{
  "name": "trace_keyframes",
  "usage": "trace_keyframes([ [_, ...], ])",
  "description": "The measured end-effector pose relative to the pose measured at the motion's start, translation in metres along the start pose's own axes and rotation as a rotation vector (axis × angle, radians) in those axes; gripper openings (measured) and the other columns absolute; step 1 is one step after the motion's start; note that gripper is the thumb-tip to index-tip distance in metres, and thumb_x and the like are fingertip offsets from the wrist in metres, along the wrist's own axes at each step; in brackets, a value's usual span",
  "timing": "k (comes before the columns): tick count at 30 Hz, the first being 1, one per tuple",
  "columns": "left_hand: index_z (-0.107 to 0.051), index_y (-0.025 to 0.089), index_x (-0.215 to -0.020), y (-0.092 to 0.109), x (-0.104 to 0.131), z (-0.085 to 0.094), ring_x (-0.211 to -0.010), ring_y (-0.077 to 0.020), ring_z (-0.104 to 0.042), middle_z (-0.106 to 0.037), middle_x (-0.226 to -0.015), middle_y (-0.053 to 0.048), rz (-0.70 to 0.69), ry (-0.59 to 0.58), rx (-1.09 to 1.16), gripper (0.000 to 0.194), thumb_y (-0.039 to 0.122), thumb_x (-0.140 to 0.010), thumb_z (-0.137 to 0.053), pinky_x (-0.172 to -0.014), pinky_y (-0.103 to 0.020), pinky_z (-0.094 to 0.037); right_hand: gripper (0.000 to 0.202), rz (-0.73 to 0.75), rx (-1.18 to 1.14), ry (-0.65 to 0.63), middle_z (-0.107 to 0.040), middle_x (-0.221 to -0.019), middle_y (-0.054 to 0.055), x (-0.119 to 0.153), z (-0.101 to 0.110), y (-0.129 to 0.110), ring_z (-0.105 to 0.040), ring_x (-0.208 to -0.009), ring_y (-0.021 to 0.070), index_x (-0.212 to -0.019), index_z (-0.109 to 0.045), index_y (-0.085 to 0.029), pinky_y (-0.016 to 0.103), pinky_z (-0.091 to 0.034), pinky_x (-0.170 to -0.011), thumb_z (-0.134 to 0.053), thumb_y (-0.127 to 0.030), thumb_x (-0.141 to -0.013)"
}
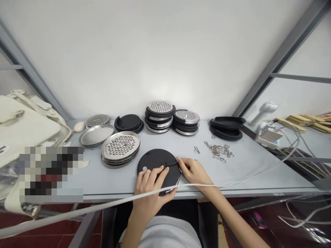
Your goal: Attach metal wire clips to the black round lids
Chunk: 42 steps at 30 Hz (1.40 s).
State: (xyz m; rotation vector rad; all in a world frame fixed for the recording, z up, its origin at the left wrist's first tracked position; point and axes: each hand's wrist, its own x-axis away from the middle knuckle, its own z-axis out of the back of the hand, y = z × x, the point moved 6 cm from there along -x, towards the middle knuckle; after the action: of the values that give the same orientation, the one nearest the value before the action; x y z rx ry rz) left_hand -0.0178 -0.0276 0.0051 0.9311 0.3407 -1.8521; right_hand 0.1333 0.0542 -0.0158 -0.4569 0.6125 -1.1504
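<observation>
A round black disc [155, 158] with a metal rim showing at its lower right lies at the front edge of the grey table. My left hand [151, 184] grips it, fingers on top and thumb at the near rim. At its right edge, beside a dark strap-like strip, my right hand [192, 170] pinches something small and shiny, mostly hidden by the fingers. To the left sits a stack of metal grater discs [120, 144]. Right of my hands, a pile of small metal clips [219, 150] lies loose, with a single clip [197, 150] nearer.
Behind stand stacks of black holders with grater discs [160, 107] [186, 117], black holders [129, 123] [227, 122], and plain metal discs [97, 134]. A white cable [103, 205] crosses in front of my hands. A cream bag [28, 124] is left, a scanner [266, 110] right.
</observation>
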Motion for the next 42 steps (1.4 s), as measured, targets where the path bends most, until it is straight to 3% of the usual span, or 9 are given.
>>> trace_keyframes([
  [12, -0.066, 0.022, -0.113, 0.0004, 0.0006, -0.0002, -0.085, -0.0203, -0.060, -0.069, -0.100, -0.006, -0.001, -0.020, -0.001, 0.039, 0.041, -0.080, -0.065, -0.087, -0.039, -0.040, 0.044, 0.030, 0.012, -0.015, -0.046, -0.054, -0.003, 0.0006, 0.0013, -0.0044, -0.038, -0.051, 0.0114, -0.060, -0.041, -0.020, 0.024, -0.030, -0.054, -0.030, -0.039, -0.098],
  [42, -0.066, 0.022, -0.112, -0.0018, 0.0003, -0.0020, -0.083, -0.0200, -0.059, -0.068, -0.095, -0.005, 0.010, -0.025, -0.006, 0.039, 0.042, -0.079, -0.066, -0.085, -0.038, -0.040, 0.031, 0.039, 0.063, -0.007, -0.051, -0.060, -0.001, 0.0004, 0.0029, -0.0061, -0.047, -0.053, 0.0138, -0.071, -0.043, -0.022, 0.024, -0.033, -0.056, -0.030, -0.033, -0.097],
])
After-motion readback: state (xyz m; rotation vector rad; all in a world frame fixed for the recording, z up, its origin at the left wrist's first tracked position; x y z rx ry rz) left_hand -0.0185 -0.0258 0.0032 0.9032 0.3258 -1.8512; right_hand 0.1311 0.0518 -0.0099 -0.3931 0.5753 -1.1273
